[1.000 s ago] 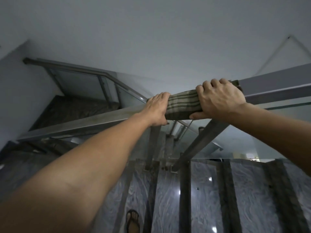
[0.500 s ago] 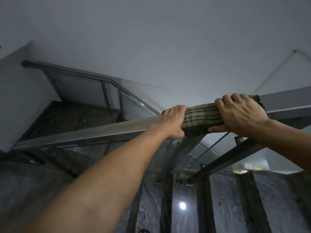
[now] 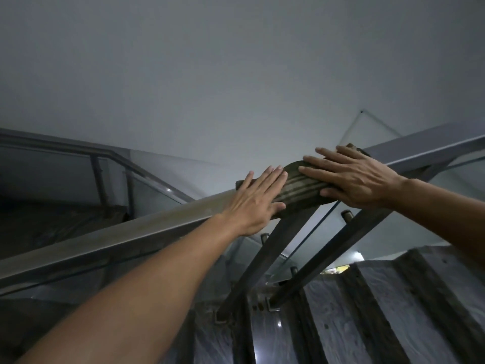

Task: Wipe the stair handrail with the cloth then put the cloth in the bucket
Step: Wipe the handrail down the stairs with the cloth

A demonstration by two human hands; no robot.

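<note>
The metal stair handrail (image 3: 147,227) runs under both hands. The striped cloth (image 3: 301,187) drapes over it between and beneath them. The right hand (image 3: 354,177) lies flat, fingers spread, on the cloth; the left hand (image 3: 254,198) presses flat, fingers extended, on its lower end.

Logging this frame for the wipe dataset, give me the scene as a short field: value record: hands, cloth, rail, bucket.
left hand: flat, fingers extended, pressing the cloth's lower end on the rail, thumb under the near edge
right hand: flat, fingers spread, on the cloth's upper end
cloth: striped, draped over the rail between both hands
handrail: metal, sloping up to the right, dull film on top
bucket: not in view
setting: stairwell, glass panels under the rail, marble steps below
</note>
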